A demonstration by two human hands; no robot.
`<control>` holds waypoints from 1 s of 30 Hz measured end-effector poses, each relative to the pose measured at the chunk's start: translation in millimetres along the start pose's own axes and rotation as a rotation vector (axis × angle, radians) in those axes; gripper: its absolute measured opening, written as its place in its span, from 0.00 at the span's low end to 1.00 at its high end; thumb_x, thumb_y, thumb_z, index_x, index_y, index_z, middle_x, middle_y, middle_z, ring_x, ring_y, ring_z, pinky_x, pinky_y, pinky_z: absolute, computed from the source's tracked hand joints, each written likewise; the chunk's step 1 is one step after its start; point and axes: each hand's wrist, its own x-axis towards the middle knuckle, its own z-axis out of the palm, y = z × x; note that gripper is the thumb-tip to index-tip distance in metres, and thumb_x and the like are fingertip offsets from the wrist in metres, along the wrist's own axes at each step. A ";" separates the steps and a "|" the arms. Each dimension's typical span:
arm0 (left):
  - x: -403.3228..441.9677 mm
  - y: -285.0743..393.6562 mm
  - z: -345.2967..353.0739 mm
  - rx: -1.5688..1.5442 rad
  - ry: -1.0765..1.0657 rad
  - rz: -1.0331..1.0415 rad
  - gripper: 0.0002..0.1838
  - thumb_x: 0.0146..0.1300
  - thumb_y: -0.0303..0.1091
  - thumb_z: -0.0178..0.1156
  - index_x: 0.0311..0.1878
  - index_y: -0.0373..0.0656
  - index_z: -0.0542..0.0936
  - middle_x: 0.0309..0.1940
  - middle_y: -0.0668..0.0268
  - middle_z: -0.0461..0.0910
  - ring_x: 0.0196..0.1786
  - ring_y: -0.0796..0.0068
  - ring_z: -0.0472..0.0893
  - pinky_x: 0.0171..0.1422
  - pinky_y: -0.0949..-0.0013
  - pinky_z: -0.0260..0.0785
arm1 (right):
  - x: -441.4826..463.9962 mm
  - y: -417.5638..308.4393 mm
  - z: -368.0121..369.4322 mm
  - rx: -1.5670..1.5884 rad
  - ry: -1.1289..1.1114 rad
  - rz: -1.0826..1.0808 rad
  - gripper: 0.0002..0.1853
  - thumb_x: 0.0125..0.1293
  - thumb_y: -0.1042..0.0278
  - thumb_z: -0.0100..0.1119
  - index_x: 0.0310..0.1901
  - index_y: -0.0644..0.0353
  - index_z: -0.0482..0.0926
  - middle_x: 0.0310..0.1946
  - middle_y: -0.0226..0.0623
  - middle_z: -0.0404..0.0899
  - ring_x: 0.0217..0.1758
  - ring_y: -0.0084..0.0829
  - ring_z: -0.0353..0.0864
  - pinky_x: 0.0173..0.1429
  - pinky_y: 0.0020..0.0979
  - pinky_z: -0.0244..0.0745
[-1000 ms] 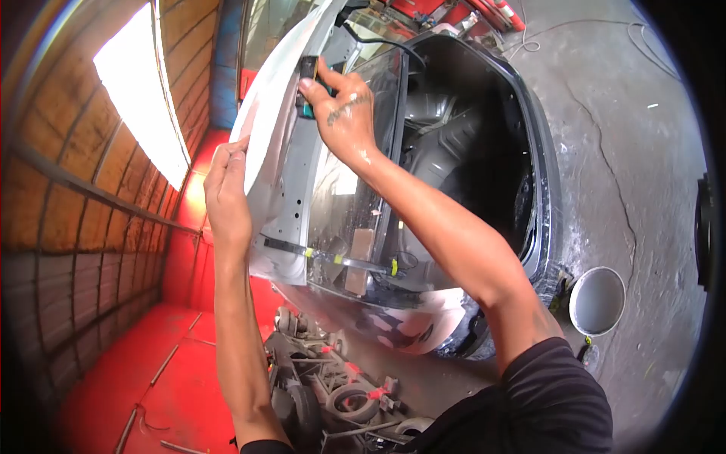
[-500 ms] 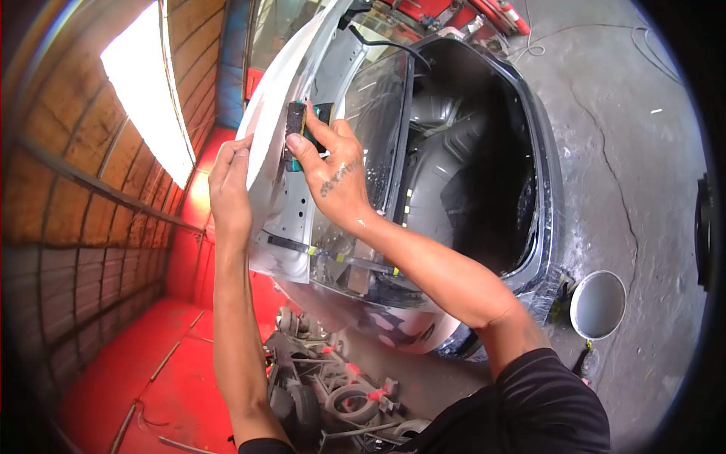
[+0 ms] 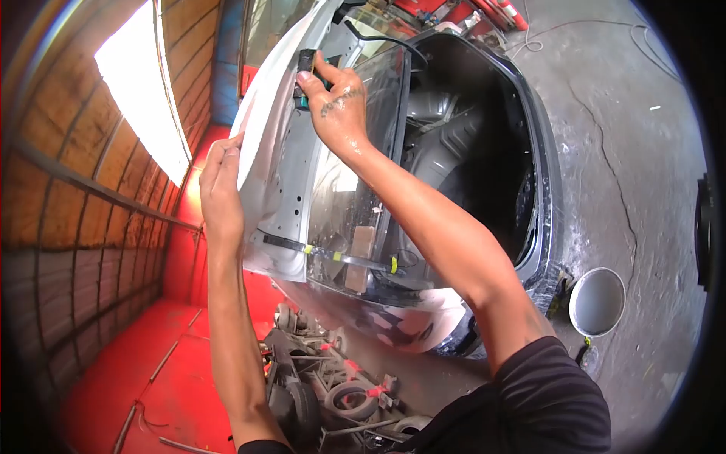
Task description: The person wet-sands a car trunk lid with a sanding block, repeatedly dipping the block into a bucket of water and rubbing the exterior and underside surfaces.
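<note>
At the far left, a bright white opening (image 3: 140, 87) broke a wall of orange-brown panels (image 3: 68, 159), and below it spread a glossy red floor area (image 3: 98, 378). Just right of these, the person's bare left hand (image 3: 221, 189) was raised, its fingers and thumb closed on the left edge of a long, curved white panel (image 3: 261, 113) with a grey, hole-punched inner side. The edge sat at the fingertips, and the rest of the panel ran upward and to the right of that grip.

Farther right, a small black block with teal edging (image 3: 305, 62) was at the panel's inner side, along its upper stretch; whether it pressed on the surface could not be told. The bare right hand (image 3: 338, 110) was clamped on this block, with the thumb laid against it. The black end stuck out above the thumb, the teal part showed below it, and another dark portion appeared beyond the index finger.

Lower down, a dark strap with yellow-green tape marks (image 3: 281, 242) ran rightward across a flat tan rectangular piece (image 3: 364, 240). Next came a dark grey car body (image 3: 548, 181) with a wide opening. At the far right, a round grey bucket with a pale rim (image 3: 596, 334) stood on the grey concrete floor (image 3: 658, 227).
</note>
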 end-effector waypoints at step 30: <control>-5.4 17.4 3.2 0.090 0.070 0.005 0.19 0.81 0.36 0.49 0.58 0.33 0.83 0.51 0.61 0.83 0.57 0.73 0.78 0.69 0.68 0.64 | 18.7 -3.9 5.7 0.042 -0.028 0.125 0.28 0.70 0.55 0.64 0.64 0.66 0.82 0.39 0.57 0.74 0.48 0.53 0.78 0.56 0.46 0.73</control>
